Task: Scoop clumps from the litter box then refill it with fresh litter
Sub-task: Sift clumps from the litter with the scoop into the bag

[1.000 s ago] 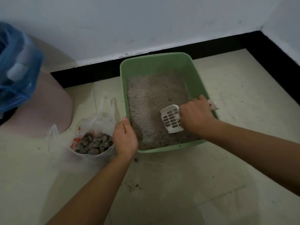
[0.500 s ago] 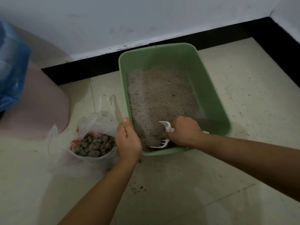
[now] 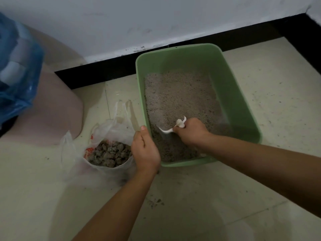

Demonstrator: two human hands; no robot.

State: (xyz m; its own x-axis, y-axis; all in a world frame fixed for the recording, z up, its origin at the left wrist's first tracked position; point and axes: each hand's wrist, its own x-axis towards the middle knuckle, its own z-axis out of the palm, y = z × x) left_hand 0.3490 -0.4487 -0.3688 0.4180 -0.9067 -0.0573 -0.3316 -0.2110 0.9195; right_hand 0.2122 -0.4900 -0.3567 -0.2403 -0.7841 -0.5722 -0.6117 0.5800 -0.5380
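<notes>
head view, nearest first: both our forearms (image 3: 119, 202) reached forward over the tiled floor (image 3: 191, 197). our left hand (image 3: 145, 150) curled over the near left rim of the green rectangular plastic litter box (image 3: 234, 105), which sat beside a clear plastic bag of grey clumps (image 3: 109, 153). our right hand (image 3: 190, 132) clenched the handle of the white slotted plastic scoop (image 3: 166, 130), its blade dug into the near grey litter (image 3: 178, 94). we judged the scoop light and stiff, best gripped at the handle, and the box apt to slide on tile.

2 bare forearms, bare L hand (image 3: 145, 150), bare R hand (image 3: 191, 132), short thumbnail on L
</notes>
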